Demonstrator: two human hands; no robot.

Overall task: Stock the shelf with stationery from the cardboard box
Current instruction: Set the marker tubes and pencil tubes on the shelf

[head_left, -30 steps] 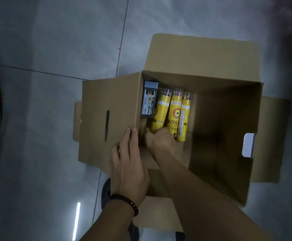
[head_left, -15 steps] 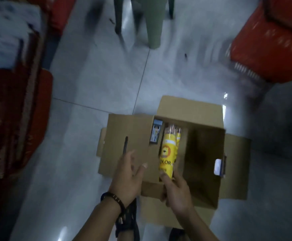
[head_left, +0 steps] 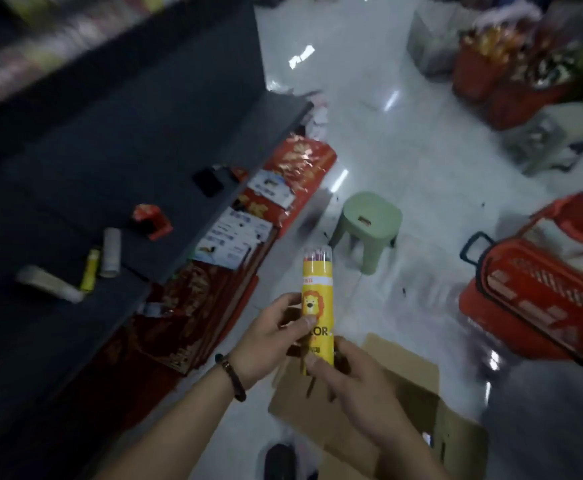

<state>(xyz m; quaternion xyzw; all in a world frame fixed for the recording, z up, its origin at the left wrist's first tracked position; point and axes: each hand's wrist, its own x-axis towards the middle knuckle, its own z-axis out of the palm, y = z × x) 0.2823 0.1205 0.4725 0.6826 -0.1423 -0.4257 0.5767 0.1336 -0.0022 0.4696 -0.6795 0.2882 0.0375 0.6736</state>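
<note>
Both hands gripping yellow pencil tube (head_left: 317, 306) upright, left hand (head_left: 269, 337) mid-tube, right hand (head_left: 356, 386) at base, above cardboard box (head_left: 369, 420), dark shelf (head_left: 117, 174) left

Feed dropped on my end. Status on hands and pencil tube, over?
Left hand, right hand both grip yellow pencil tube, upright above cardboard box. Shelf at left, few loose items on it. Path looks open.

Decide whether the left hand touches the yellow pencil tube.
Touching. The head view shows the left hand gripping the yellow pencil tube, thumb pressed across its front.
</note>
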